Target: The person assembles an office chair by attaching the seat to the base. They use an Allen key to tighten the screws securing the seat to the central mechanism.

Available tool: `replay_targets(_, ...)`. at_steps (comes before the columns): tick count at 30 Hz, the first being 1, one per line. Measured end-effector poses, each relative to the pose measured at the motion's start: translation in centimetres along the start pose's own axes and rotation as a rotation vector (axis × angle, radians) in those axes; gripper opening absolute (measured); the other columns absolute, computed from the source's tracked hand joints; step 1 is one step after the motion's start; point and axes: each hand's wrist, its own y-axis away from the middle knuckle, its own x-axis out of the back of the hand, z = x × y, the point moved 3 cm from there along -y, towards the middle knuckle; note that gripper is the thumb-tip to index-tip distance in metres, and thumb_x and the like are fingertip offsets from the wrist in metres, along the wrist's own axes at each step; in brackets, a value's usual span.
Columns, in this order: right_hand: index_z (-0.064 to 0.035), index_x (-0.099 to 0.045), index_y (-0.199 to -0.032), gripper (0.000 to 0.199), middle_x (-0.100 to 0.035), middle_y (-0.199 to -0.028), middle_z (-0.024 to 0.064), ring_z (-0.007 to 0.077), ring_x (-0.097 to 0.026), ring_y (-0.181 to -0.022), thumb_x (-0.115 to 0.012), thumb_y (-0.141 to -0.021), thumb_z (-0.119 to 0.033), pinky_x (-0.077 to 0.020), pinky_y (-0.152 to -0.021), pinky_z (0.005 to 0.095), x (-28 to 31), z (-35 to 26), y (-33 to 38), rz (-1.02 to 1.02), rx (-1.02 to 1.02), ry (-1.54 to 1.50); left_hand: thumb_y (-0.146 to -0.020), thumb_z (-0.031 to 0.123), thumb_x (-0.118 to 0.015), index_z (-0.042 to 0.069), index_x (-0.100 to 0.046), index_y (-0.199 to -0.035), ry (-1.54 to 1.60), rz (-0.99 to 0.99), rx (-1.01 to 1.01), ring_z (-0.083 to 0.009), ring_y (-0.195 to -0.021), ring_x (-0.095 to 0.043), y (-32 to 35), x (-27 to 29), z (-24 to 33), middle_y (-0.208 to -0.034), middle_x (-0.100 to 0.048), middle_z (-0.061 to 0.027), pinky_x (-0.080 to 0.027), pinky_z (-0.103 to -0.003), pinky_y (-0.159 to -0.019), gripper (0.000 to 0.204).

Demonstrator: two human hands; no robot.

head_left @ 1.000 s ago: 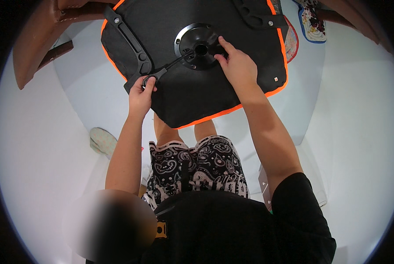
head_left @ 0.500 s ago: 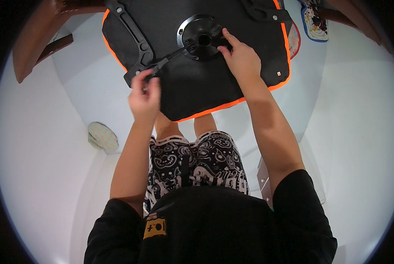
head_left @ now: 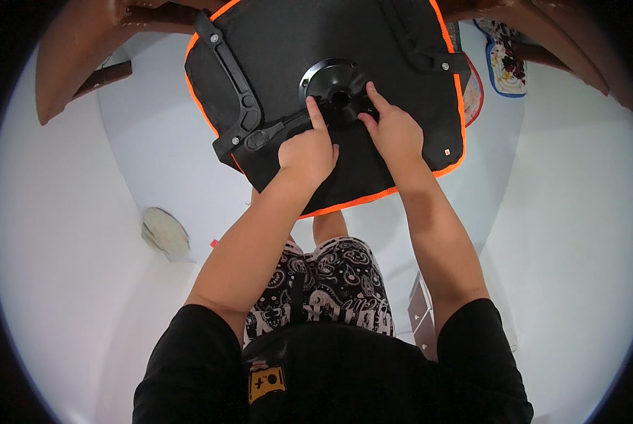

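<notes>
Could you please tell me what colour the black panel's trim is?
The trim is bright orange, clearest in the head view.

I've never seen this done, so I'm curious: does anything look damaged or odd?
Nothing stands out as odd. The seat, plate and lever look intact where visible; fingers hide part of the plate.

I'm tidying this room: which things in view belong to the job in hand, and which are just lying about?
Job in hand:
black orange-edged panel
round black plate, left hand and right hand at its edges
black lever
side bracket

Lying about:
blue-edged mat
red-edged item, partly hidden
pale oval item
drawer unit
</notes>
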Motion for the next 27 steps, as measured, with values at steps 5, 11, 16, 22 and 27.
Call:
replay_targets(5,-0.0240,-0.044,-0.135,0.063,-0.061,-0.072,0.0095,0.0267,-0.060,-0.065,-0.069,-0.078,-0.027,-0.0491,-0.061,0.0352,0.0,1.5,0.9,0.049,0.031,-0.241,-0.082,0.036,-0.060,-0.013,0.002,-0.140,-0.065,-0.017,-0.006,-0.0336,-0.072,-0.066,0.1,0.2,0.9,-0.082,-0.066,-0.0214,-0.054,-0.042,-0.064,0.098)
replay_targets(11,-0.0084,-0.057,-0.117,0.031,-0.055,-0.082,-0.0022,0.0069,-0.053,-0.074,-0.054,-0.087,-0.012,-0.0443,-0.059,0.0247,-4.2,8.4,9.0,0.079,-0.262,-1.175,-0.081,0.036,-0.060,-0.014,-0.002,-0.139,-0.112,0.027,-0.007,-0.0402,-0.081,-0.064,1.6,1.6,3.2,-0.088,-0.065,-0.0264,-0.051,-0.045,-0.072,0.096)
replay_targets(16,-0.0106,-0.060,-0.100,0.023,-0.055,-0.086,-0.0011,0.0120,-0.056,-0.079,-0.047,-0.082,-0.003,-0.0455,-0.062,0.0279,-8.7,13.2,22.9,0.007,-0.778,-1.669,-0.082,0.037,-0.058,-0.003,-0.031,-0.137,-0.223,0.114,-0.136,-0.0406,-0.082,-0.064,5.8,3.4,6.4,-0.091,-0.065,-0.0248,-0.050,-0.048,-0.073,0.073)
replay_targets(22,-0.0030,-0.060,-0.102,0.022,-0.061,-0.081,0.0066,0.0164,-0.060,-0.070,-0.061,-0.081,-0.003,-0.0514,-0.059,0.0294,-14.2,14.6,36.8,0.309,-1.162,-1.786,-0.085,0.023,-0.056,0.006,-0.064,-0.093,-0.075,-0.212,-0.740,-0.0342,-0.082,-0.064,7.6,-3.5,7.9,-0.083,-0.066,-0.0164,-0.050,-0.042,-0.070,0.021)
replay_targets(27,-0.0067,-0.063,-0.095,0.028,-0.057,-0.067,0.0029,0.0112,-0.055,-0.056,-0.055,-0.090,-0.032,-0.0446,-0.047,0.0246,-16.0,8.0,36.0,0.370,-1.241,-2.038,-0.086,0.017,-0.053,-0.001,-0.059,-0.088,-0.180,-0.786,-0.302,-0.0169,-0.062,-0.062,2.9,-10.0,1.7,-0.075,-0.064,-0.0096,-0.048,-0.030,-0.055,0.019)
